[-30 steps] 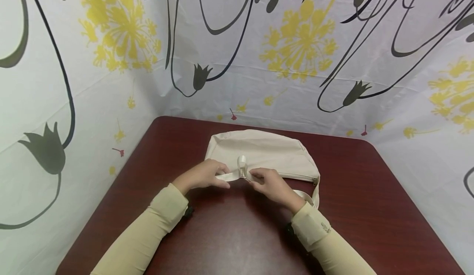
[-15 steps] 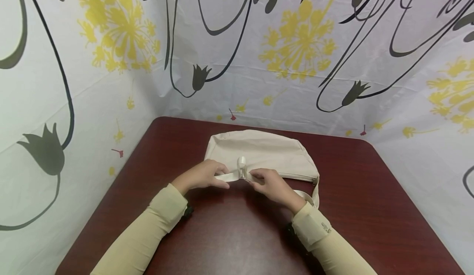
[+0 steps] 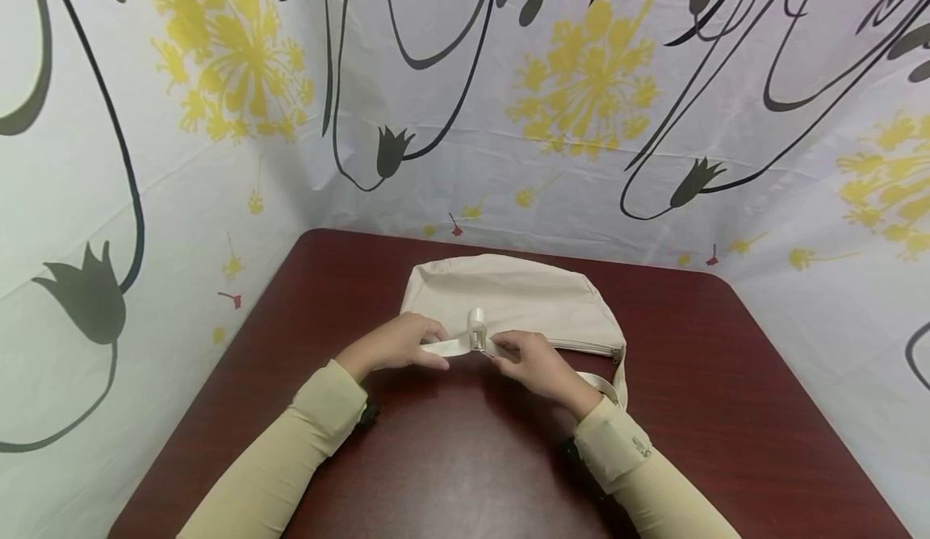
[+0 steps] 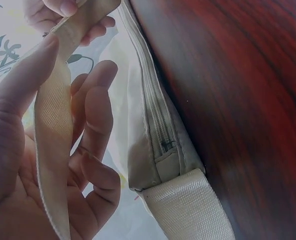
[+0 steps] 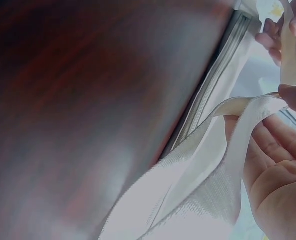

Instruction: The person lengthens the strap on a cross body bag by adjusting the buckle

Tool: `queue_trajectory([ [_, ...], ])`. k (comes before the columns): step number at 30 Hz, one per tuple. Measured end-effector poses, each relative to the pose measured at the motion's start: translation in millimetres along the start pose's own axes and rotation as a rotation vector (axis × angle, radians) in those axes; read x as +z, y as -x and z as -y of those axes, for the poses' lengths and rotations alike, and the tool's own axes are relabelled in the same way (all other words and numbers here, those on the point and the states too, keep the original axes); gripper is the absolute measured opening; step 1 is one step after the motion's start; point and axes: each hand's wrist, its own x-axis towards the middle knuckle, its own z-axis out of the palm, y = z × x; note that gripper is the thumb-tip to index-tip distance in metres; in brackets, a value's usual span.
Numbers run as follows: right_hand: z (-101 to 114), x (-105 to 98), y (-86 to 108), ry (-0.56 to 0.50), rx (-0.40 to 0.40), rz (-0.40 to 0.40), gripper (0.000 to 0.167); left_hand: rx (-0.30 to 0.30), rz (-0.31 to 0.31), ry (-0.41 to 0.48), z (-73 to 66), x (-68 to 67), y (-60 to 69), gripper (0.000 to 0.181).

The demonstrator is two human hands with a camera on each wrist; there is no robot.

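Note:
A cream fabric bag (image 3: 512,293) lies on the table with its zipper (image 4: 153,100) along the near side. In front of it my left hand (image 3: 398,342) pinches the bag's flat strap (image 4: 54,117) between thumb and fingers. My right hand (image 3: 536,361) pinches the strap close to a small buckle (image 3: 477,340). Above that buckle a short loop of strap (image 3: 475,315) stands up. In the right wrist view, doubled strap (image 5: 243,140) runs down from the right fingertips. Part of the buckle is hidden by the fingers.
The dark red table (image 3: 465,450) has rounded far corners. White curtains (image 3: 450,95) printed with flowers rise behind it and on both sides. To the right, another stretch of strap (image 3: 619,386) hangs from the bag's end onto the table.
The upright strap loop at the buckle has shifted very slightly to the right. Both hands hold nearly the same place, and the bag lies still.

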Motion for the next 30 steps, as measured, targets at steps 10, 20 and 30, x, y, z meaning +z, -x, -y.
queue_trajectory([
  [10, 1.0, 0.1, 0.7, -0.009, -0.009, -0.004, 0.023, 0.002, 0.005, 0.004, 2.5, 0.1, -2.1, 0.024],
  [20, -1.1, -0.9, 2.5, -0.003, -0.004, -0.009, 0.024, -0.014, 0.013, 0.003, 3.7, 0.0, -1.7, 0.025],
  [30, -1.6, -1.3, 2.7, -0.008, -0.006, 0.006, 0.021, -0.003, 0.015, -0.001, 4.3, 0.4, -1.1, 0.023],
])
